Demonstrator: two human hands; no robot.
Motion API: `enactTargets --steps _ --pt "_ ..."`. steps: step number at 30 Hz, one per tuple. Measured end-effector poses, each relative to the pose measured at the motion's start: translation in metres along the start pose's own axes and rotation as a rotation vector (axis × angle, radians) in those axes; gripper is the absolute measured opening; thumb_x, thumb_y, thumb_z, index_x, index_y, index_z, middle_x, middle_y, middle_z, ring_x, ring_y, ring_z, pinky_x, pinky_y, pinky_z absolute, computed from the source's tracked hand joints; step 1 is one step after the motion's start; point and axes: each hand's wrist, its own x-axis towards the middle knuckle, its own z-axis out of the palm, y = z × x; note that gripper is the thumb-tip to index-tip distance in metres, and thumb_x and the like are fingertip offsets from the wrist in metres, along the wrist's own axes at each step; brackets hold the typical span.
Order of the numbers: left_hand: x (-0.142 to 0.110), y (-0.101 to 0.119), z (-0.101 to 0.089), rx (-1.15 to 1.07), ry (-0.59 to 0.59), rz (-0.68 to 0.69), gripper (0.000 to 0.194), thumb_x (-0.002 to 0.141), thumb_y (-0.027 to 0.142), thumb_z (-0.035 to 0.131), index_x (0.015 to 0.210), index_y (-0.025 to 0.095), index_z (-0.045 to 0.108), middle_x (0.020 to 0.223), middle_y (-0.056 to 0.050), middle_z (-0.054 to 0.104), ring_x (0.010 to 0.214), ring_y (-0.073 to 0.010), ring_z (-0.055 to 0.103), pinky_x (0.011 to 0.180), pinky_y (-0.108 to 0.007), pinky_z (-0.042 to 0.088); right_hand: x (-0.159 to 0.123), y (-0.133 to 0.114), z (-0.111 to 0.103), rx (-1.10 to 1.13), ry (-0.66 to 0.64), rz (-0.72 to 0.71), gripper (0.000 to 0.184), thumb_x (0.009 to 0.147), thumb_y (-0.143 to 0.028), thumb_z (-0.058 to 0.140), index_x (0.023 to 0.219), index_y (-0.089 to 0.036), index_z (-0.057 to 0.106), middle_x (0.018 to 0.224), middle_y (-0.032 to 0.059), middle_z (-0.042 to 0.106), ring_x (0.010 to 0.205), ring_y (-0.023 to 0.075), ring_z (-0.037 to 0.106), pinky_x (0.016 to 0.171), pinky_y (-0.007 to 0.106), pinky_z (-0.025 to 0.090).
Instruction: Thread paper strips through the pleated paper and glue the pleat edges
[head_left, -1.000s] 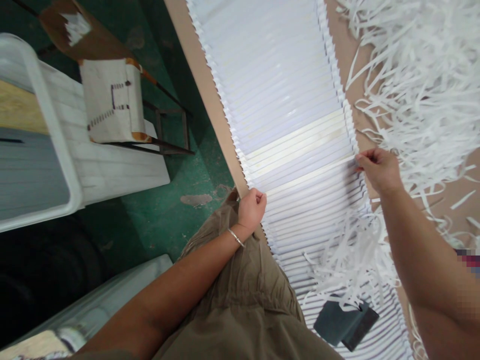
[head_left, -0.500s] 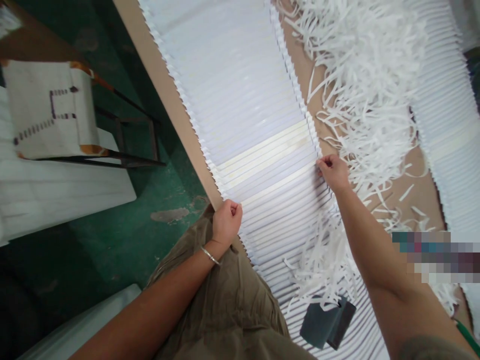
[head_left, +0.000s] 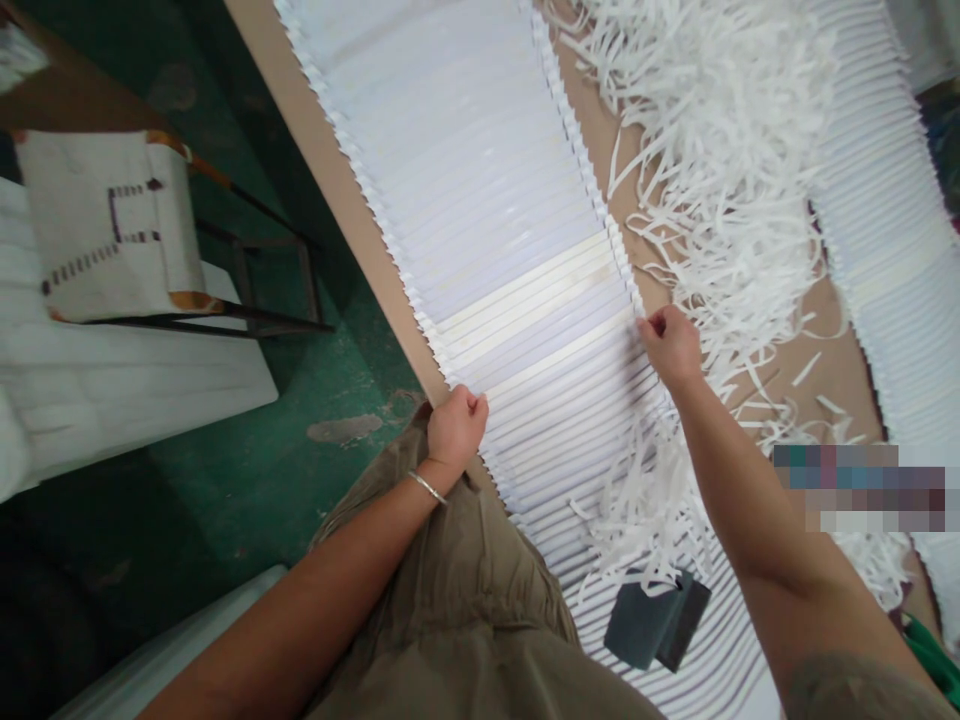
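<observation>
A long row of overlapping white sheets (head_left: 465, 160), with several cream-coloured bands across it, runs down the table at a slant. At its left edge my left hand (head_left: 457, 425) is closed, thumb against curled fingers, pinching the end of one white sheet. My right hand (head_left: 671, 345) pinches the opposite edge at about the same band, fingertips pressed together. Whatever lies between the fingertips is mostly covered. Below my right hand, a loose bunch of thin white strips (head_left: 649, 510) lies on the row. A dark grey folded piece (head_left: 652, 620) rests just under those strips.
A big heap of white strips (head_left: 735, 130) covers the brown tabletop (head_left: 855, 375) to the right, beside a second row of white sheets (head_left: 892, 300). On the left, over the green floor (head_left: 360, 370), stand a cloth-covered stool (head_left: 112, 220) and a white bin (head_left: 150, 390).
The view has swung to the right, bringing the second row into sight. Both hands keep their pinch at the same edges of the sheets.
</observation>
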Motion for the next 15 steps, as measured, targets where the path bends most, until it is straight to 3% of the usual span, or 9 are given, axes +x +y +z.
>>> enactTargets --steps 5,7,10,15 --pt "-0.011 0.0 -0.011 -0.026 -0.007 0.06 0.02 0.098 0.038 0.056 0.085 0.023 0.053 0.073 -0.003 0.064 0.071 -0.021 0.063 0.068 -0.029 0.039 -0.068 0.015 -0.041 -0.219 -0.4 -0.073 0.048 0.094 -0.061 0.052 0.064 -0.024 0.052 0.063 0.0043 0.058 0.06 0.0181 0.05 0.061 0.031 0.032" --pt "-0.02 0.003 -0.014 -0.05 -0.05 0.107 0.018 0.099 0.037 0.055 0.088 0.023 0.054 0.073 -0.002 0.064 0.07 -0.0203 0.062 0.068 -0.028 0.04 -0.097 0.018 -0.045 -0.3 -0.479 -0.028 0.052 0.093 -0.068 0.05 0.066 -0.024 0.055 0.067 0.0064 0.063 0.061 0.0194 0.053 0.059 0.031 0.031" --pt "-0.033 0.012 -0.013 -0.085 -0.131 0.202 0.014 0.1 0.033 0.053 0.09 0.022 0.055 0.074 -0.002 0.064 0.071 -0.0193 0.063 0.07 -0.028 0.041 -0.126 0.018 -0.037 -0.332 -0.481 0.071 0.048 0.092 -0.067 0.053 0.075 -0.023 0.06 0.077 0.0096 0.069 0.069 0.0229 0.06 0.061 0.032 0.035" --pt "-0.053 0.031 -0.006 -0.174 -0.273 0.399 0.016 0.1 0.028 0.048 0.091 0.021 0.06 0.083 -0.004 0.068 0.081 -0.0197 0.065 0.076 -0.03 0.048 -0.151 0.003 -0.019 -0.224 -0.355 0.042 0.019 0.094 -0.033 0.053 0.082 -0.022 0.063 0.086 0.0096 0.071 0.079 0.0233 0.065 0.07 0.032 0.043"
